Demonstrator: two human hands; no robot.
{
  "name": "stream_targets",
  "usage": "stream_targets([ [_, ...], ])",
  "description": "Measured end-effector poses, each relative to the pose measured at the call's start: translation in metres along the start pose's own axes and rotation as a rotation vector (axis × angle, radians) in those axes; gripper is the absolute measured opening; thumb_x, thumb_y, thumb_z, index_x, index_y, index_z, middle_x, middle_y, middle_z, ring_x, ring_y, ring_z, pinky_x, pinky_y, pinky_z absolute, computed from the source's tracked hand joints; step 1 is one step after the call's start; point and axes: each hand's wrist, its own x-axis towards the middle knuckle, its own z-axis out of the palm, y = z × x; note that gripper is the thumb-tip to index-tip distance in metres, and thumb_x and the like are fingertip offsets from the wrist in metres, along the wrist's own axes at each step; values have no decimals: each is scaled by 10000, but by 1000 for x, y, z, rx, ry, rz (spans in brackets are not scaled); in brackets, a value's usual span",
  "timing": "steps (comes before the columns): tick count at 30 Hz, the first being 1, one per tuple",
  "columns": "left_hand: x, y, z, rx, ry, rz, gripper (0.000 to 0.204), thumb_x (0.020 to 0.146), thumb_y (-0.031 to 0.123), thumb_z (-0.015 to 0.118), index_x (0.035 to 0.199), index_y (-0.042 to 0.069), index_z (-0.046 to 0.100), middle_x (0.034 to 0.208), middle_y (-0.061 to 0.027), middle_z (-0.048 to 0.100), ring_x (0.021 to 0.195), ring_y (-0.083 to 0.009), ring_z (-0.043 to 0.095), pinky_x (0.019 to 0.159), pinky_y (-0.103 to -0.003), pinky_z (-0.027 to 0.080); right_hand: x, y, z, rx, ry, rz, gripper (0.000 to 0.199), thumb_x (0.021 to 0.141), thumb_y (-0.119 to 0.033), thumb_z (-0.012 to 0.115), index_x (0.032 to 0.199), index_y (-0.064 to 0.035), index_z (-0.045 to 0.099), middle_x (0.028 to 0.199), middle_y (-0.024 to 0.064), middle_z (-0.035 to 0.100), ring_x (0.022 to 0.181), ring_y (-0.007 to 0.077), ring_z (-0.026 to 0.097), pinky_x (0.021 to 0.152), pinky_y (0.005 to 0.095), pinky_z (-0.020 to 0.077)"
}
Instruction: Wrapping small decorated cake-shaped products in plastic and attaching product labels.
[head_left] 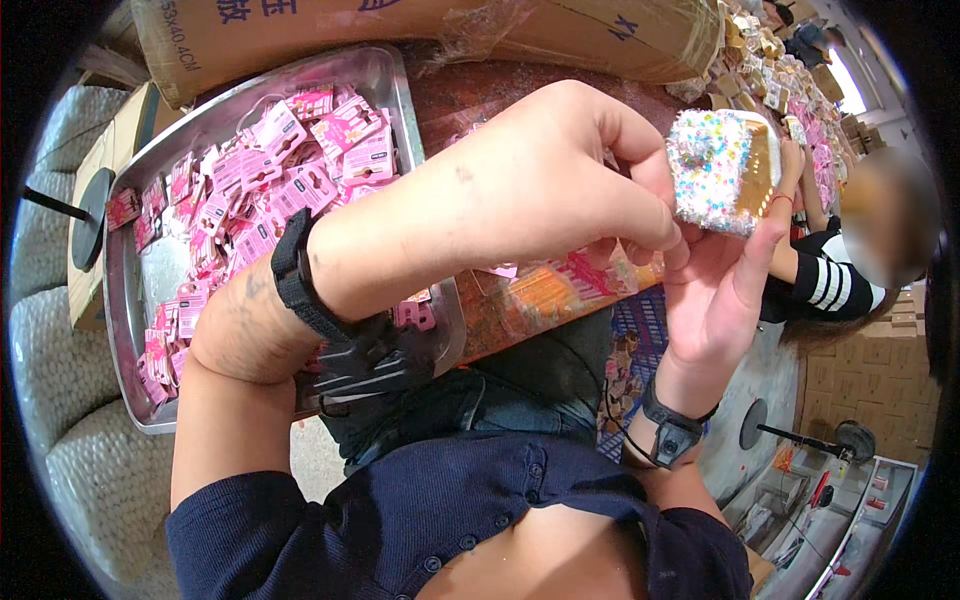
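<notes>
“As the head view showed both arms bent inward, where was the speckled block [705,165]?”

“It was held up before the person, off the bench [450,95] and to the right of the metal tray [402,110] with its pink cards [265,165]. The left hand [585,170] pinched at the block's left edge with bent thumb and forefinger. The right hand [712,295] supported it from below, thumb near the lower right corner, other fingertips largely hidden.”

“Neither hand was free, then?”

“Both appeared to grasp the block, though how firmly could not be told.”

“How was it likely to handle?”

“Judged by its small size, it was probably light. The gold-brown part looked smooth and possibly slippery; the white face, dense with coloured specks, looked rougher, and its specks might have shed under rubbing. The squarish outline suggested some stiffness, but a soft core could not be ruled out.”

“And the best place to hold it?”

“Opposite edges, probably, with light fingertip pressure near the corners and a palm beneath; hard pressing on the speckled face was best avoided.”
</notes>
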Motion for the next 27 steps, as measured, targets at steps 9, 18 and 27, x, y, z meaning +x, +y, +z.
stream_targets([
  [9, 5, -8, -1, -449, -128, -209, 67, 803, 49, 689, 763, 11, 651, 652, -66, 651, 471, -79, 512, 447, -204, 377, -2, -11, -4, -391, -32, -175, 689, 960, -528, 492, 1432, -45, 353, 1357, 105, 515, 1177, 255, 569, 936, 404, 523],
  [18, 2, -2, 0, -520, -110, -225, 67, 792, 33, 701, 752, 1, 658, 658, -70, 654, 447, -75, 501, 435, -201, 383, -1, -7, 3, -221, 15, -46, 692, 928, -598, 488, 1452, -164, 358, 1308, 32, 551, 1111, 196, 582, 822, 348, 538],
  [27, 1, -1, 3, -357, -13, -150, 89, 807, 57, 700, 750, 9, 651, 654, -60, 648, 470, -69, 532, 456, -185, 416, 4, -5, 2, -124, 19, 15, 670, 939, -565, 490, 1393, -81, 396, 1248, 74, 587, 1076, 208, 616, 869, 364, 553],
])
